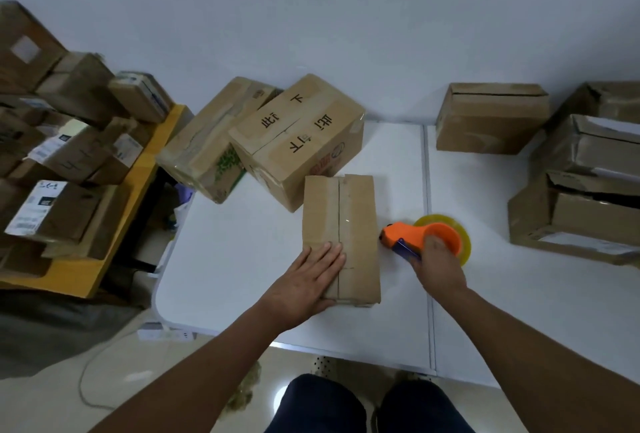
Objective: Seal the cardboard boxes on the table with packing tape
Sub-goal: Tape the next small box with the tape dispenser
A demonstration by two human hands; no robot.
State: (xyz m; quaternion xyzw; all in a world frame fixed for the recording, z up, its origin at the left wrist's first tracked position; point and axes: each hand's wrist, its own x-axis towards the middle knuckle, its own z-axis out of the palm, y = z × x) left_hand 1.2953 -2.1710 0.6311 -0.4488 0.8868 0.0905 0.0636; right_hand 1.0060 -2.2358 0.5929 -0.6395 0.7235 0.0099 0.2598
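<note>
We see a small box [341, 238] lying flat near the front-middle of the white table [242, 259], flaps shut w/ the centre seam running away from us. Our left hand [304, 285] rests flat on its near-left top, fingers straight, pressing down, nothing held. Our right hand [438, 268] has its grip closed round the handle of the orange tape dispenser [420, 235], which sits on the table just beside the box's right edge, nose pointing at the box; a yellowish tape roll [462, 235] shows behind it. Can't tell if the nose touches the cardboard. Behind the small box, touching its far end, is a bigger box w/ writing [298, 141], & a tilted box [204, 141] leans at the table's left-back corner. A closed box [490, 117] sits at the back right, w/ open-flapped boxes [581, 197] stacked far right. Off to the left, a yellow cart [114, 224] carries a pile of parcels [62, 141].
</note>
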